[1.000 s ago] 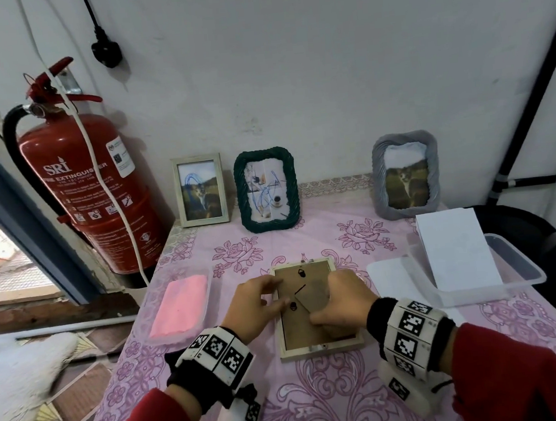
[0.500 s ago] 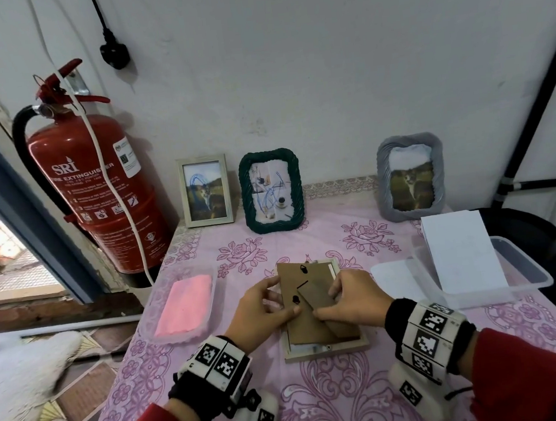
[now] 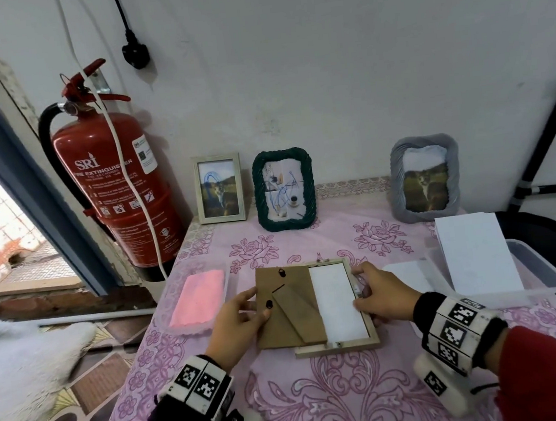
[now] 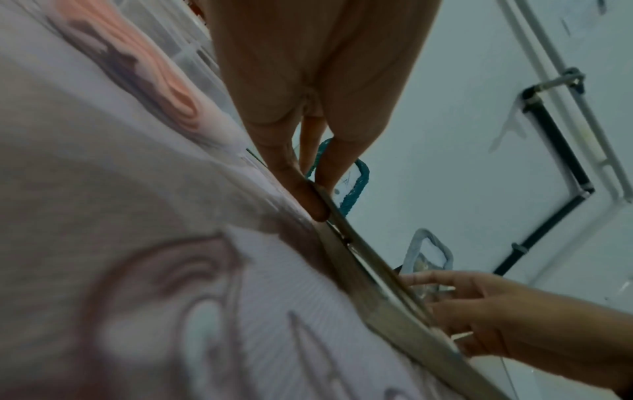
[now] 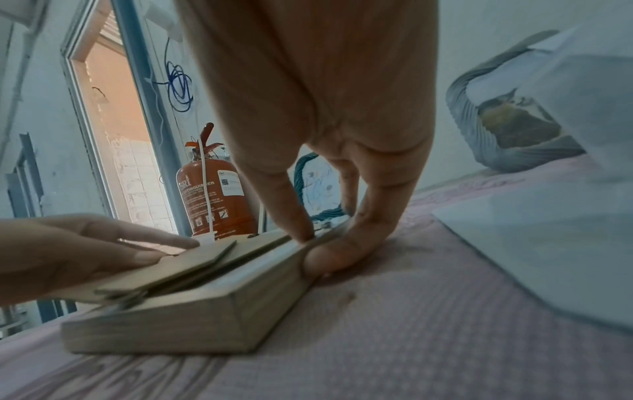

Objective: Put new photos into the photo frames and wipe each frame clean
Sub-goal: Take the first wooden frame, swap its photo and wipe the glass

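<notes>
Frame (image 3: pixel 336 341) of pale wood lay face down near the table's (image 3: pixel 341 402) front middle when I checked the head view. Its brown backing board (image 3: pixel 280 313) sat slid off to the left, overhanging the frame's left edge, leaving a white photo back (image 3: pixel 337 302) exposed. Left hand (image 3: pixel 235 324) pinched the board's left edge, thumb on top. Right hand (image 3: pixel 383 297) held the frame's right rail, fingers curled round it. 3 more frames stood against the wall: a small wooden one (image 3: pixel 219 188), a green rope one (image 3: pixel 284 189), a grey one (image 3: pixel 425 177). Pink cloth (image 3: pixel 198 297) sat in a clear tray at left; white sheets (image 3: pixel 473 255) rested over a clear tub (image 3: pixel 537 272) at right. Red fire extinguisher (image 3: pixel 112 183) hung by the wall.

Left wrist view: I saw the left hand's fingers (image 4: pixel 308 200) clamped on the board's thin edge (image 4: pixel 342 230), 1 under and 1 over. The right hand (image 4: pixel 479 316) was at the frame's far side. Blurry.

Right wrist view: I saw the right thumb (image 5: pixel 332 254) pressed against the frame's outer side (image 5: pixel 192 322), and a fingertip (image 5: pixel 298 230) down on the inner lip. The board (image 5: pixel 192 259) sat lifted slightly, the left hand (image 5: pixel 68 249) holding it.
</notes>
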